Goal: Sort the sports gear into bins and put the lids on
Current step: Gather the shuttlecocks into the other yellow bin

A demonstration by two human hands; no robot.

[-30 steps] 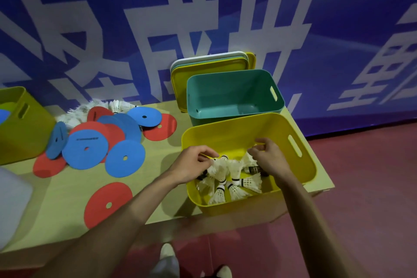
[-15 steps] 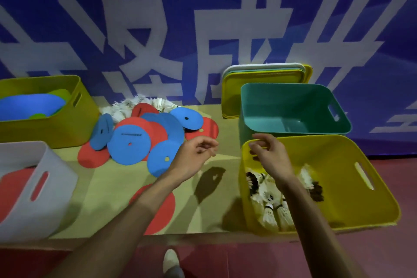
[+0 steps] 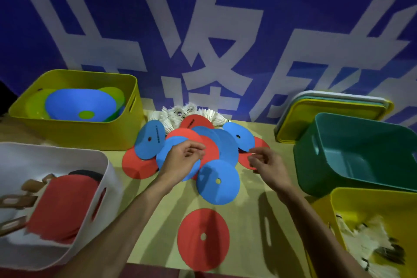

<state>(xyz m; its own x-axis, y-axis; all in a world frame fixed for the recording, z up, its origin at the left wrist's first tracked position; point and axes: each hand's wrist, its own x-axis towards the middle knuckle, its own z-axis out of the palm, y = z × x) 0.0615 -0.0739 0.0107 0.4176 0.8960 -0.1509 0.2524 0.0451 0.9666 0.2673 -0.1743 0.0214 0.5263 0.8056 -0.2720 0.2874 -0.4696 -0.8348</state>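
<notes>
A heap of red and blue flat discs (image 3: 216, 144) lies in the middle of the table, with a single red disc (image 3: 203, 238) near the front edge. White shuttlecocks (image 3: 182, 114) are piled behind the heap. My left hand (image 3: 182, 160) hovers over the heap with loosely curled fingers and holds nothing. My right hand (image 3: 267, 165) hangs at the heap's right side, fingers loosely curled, also holding nothing. The yellow bin (image 3: 338, 212) at front right contains shuttlecocks (image 3: 370, 239). The teal bin (image 3: 306, 165) behind it has nothing inside.
A yellow bin (image 3: 94, 135) at back left holds blue and green cones. A white bin (image 3: 108, 178) at front left holds red paddles. Stacked lids (image 3: 291, 124) lean against the blue banner wall behind the teal bin.
Both hands left the yellow shuttlecock bin and moved left to the disc heap. My view swung left, bringing the white and left yellow bins into sight.
</notes>
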